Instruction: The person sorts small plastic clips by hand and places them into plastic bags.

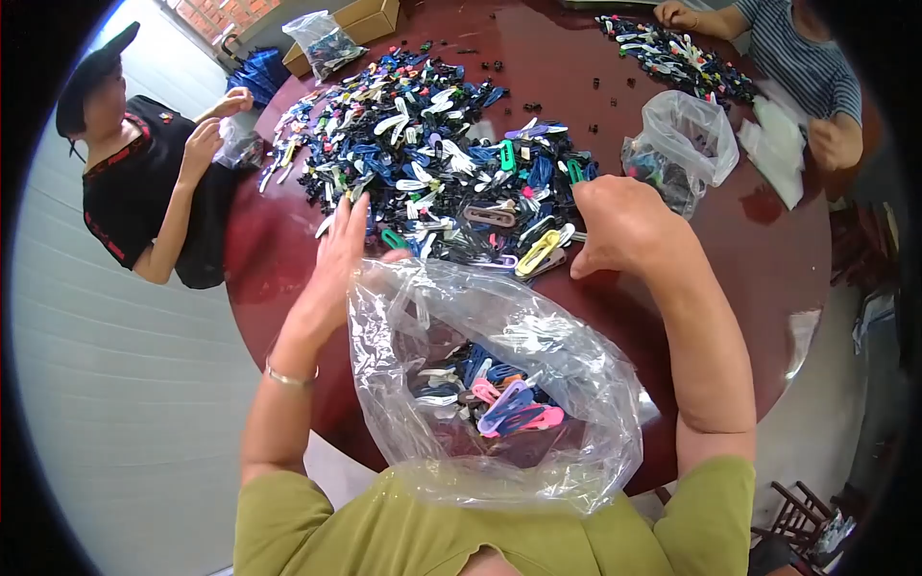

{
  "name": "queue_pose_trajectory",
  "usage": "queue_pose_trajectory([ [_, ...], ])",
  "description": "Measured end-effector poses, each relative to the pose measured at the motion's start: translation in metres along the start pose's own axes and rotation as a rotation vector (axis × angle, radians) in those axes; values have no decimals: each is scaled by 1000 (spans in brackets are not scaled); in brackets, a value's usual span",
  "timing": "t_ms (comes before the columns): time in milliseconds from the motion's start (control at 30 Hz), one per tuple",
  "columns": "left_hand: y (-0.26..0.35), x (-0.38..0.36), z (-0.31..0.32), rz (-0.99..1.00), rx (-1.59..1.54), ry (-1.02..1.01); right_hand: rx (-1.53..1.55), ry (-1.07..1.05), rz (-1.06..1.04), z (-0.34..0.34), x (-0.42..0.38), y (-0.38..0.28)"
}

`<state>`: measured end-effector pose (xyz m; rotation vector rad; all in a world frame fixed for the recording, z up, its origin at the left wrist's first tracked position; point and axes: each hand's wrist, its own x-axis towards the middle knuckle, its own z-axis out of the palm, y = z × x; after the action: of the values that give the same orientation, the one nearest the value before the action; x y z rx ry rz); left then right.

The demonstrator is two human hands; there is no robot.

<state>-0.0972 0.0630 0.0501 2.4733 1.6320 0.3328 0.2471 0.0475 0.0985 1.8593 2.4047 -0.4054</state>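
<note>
A large heap of snap hair clips [413, 144] in many colours is spread before me. My left hand [334, 254] is at the heap's near left edge, fingers stretched and apart, its thumb by the rim of a clear plastic bag [595, 384]. The bag gapes in front of my body, with several clips [509, 403] inside, pink, lilac and dark blue among them. My right hand [624, 226] is cupped against the heap's right edge, thumb apart from the fingers; its fingertips are partly hidden. Near it lie a yellow clip [538, 252] and a green clip [575, 171].
The dark red round table [759, 278] carries a second clip pile [672, 58] and another filled clear bag [672, 144]. One person [144, 182] sits at the left, another [807, 67] at the far right. A cardboard box [370, 21] and bag of clips [325, 46] are at the back.
</note>
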Motion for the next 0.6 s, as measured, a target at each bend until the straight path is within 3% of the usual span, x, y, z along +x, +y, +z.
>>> queue_pose_trajectory([
  [100,-22,-40,25,-30,-138,-36,41,-7,1,5,3,-5],
  [267,36,-47,29,83,340,-124,57,-2,-21,11,5,-14],
  [400,56,-23,37,35,-27,57,156,177,-146,29,9,-18],
  [600,64,17,65,183,-96,193,343,230,-190,42,27,-31],
])
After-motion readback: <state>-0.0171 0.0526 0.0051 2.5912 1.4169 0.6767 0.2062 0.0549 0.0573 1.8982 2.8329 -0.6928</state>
